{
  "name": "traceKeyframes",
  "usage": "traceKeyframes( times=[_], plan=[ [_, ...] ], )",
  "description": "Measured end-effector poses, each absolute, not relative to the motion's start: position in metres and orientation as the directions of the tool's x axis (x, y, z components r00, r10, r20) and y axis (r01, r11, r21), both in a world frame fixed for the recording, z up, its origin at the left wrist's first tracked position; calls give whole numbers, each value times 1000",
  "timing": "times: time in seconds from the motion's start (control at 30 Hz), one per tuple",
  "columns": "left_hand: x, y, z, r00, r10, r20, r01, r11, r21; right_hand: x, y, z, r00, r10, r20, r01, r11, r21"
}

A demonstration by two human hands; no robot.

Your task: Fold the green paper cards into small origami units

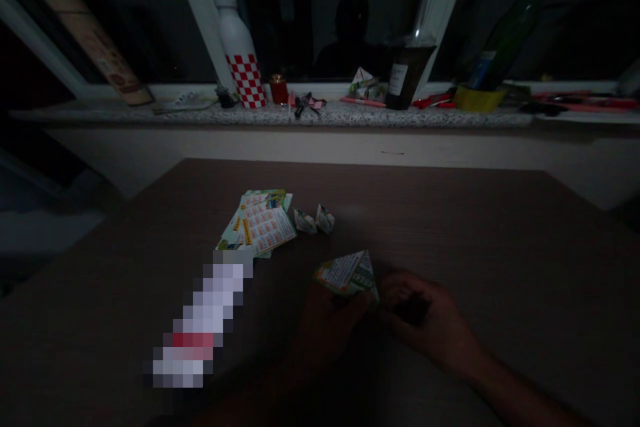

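Observation:
My left hand [334, 320] is closed on a folded printed paper [347, 272], gripping its lower edge with the thumb on top. The sheet is folded to a pointed shape, with white, green and orange print showing. At the paper's right corner is my right hand [430, 317], its fingers curled and thumb and fingertips pinched at that corner; dim light blurs the exact contact. Just beyond lie two small folded paper pieces [305, 221] [325, 219]. To their left is a fanned pile of printed leaflets [270, 230].
A pixelated pale object [210, 320] lies left of my hands on the brown table [475, 213]. Along the granite windowsill [330, 116] stand a red-checked white bottle [245, 77], a dark cup [404, 77], a tan tumbler [100, 50], a green bottle [513, 27] and small items.

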State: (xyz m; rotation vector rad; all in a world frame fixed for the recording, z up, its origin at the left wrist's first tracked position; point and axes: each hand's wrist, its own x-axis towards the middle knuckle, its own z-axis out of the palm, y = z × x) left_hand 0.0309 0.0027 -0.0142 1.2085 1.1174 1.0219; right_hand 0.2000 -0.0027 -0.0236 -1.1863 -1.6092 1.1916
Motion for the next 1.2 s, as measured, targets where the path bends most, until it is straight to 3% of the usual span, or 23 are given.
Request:
traceKeyframes(
  times=[0.2, 0.4, 0.6, 0.73, 0.9, 1.0, 1.2],
  plan=[
    [31, 2, -9, 256, 965, -61, -5, 64, 998, 198, -3, -22, -206, 975, 86, 155, 119, -981],
    [23, 2, -9, 265, 940, -216, 162, 177, 971, 206, 0, -27, -207, 978, -1, 92, 19, -996],
    [3, 6, -8, 338, 937, -85, 354, -42, 934, 222, 3, -27, -236, 971, -28, 273, 38, -961],
    [-3, 9, -14, 357, 934, 11, 599, -238, 765, 228, 4, -25, -279, 959, 46, 484, 182, -856],
    [-5, 11, -17, 456, 890, 25, 748, -398, 531, 227, 3, -25, -378, 896, 234, 675, 440, -593],
    [-6, 11, -11, 506, 863, 11, 773, -459, 439, 225, 2, -24, -474, 839, 266, 697, 542, -469],
    [-5, 6, 5, 579, 815, -26, 764, -531, 366, 223, -1, -22, -561, 787, 258, 702, 617, -356]
  ],
)
